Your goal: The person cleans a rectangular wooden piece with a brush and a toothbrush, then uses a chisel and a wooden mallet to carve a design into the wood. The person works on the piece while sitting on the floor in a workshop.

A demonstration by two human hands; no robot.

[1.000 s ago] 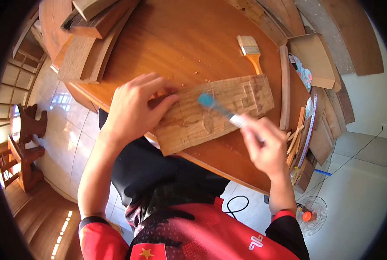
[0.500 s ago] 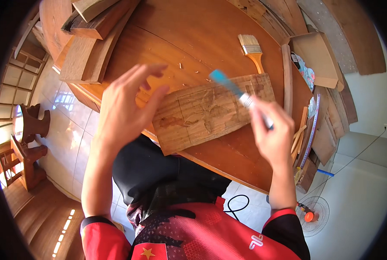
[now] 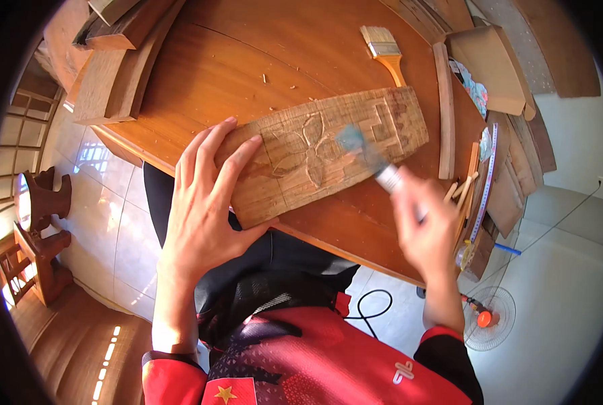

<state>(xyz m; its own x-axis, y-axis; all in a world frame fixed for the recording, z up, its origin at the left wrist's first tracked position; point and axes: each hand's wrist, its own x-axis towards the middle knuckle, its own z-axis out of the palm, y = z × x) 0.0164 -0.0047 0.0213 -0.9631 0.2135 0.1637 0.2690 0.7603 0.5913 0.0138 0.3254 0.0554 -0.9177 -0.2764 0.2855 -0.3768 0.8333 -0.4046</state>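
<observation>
A carved wooden board (image 3: pixel 291 189) with flower and angular line patterns lies at the front edge of the orange-brown table (image 3: pixel 227 61). My left hand (image 3: pixel 207 196) grips its left end, fingers spread over the top and thumb at the near edge. In my right hand (image 3: pixel 423 223) is a brush with a blue head (image 3: pixel 352 142), blurred over the board's middle; whether it touches the wood is unclear. Beyond the board sits a wide paintbrush (image 3: pixel 389 61) with pale bristles and an orange handle. A few shavings are scattered near it.
Wooden blocks (image 3: pixel 116 88) are piled at the back left. To the right are a long batten (image 3: pixel 445 111), an open cardboard box (image 3: pixel 483 67), thin sticks, a tape measure (image 3: pixel 483 189) and more boards. A fan (image 3: pixel 487 317) stands on the floor; wooden furniture (image 3: pixel 38 236) is at left.
My left hand has come down onto the board's left end from just above it. The blue brush has swept down and across the board's middle. The whole view has shifted slightly.
</observation>
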